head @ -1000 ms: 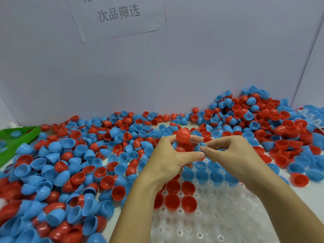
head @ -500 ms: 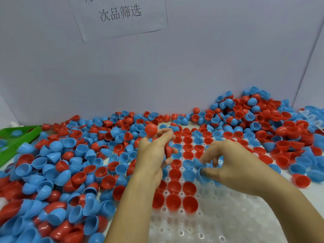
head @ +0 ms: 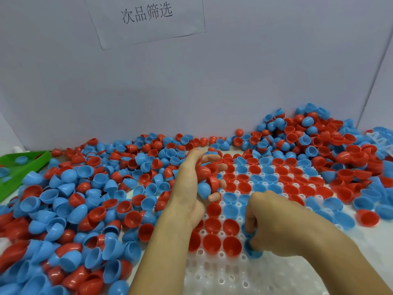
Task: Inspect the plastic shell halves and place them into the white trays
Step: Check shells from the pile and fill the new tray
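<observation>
Red and blue plastic shell halves (head: 85,199) lie heaped across the table. A white tray (head: 223,273) with round sockets sits at the front centre, several sockets filled with red and blue halves. My left hand (head: 191,184) hovers over the tray's left edge and cups several shells, among them a red half (head: 204,170) and a blue half (head: 204,190). My right hand (head: 274,226) is low over the tray, its curled fingers pinching a blue half (head: 252,251) at a socket in the front row.
A green tray (head: 19,167) with a few blue halves lies at the far left. A tall pile of shells (head: 314,141) rises at the back right. A grey wall with a paper sign (head: 146,15) closes the back.
My right hand moved down and toward me with a blue half, to the tray's front row. My left hand turned and dropped lower, still holding shells.
</observation>
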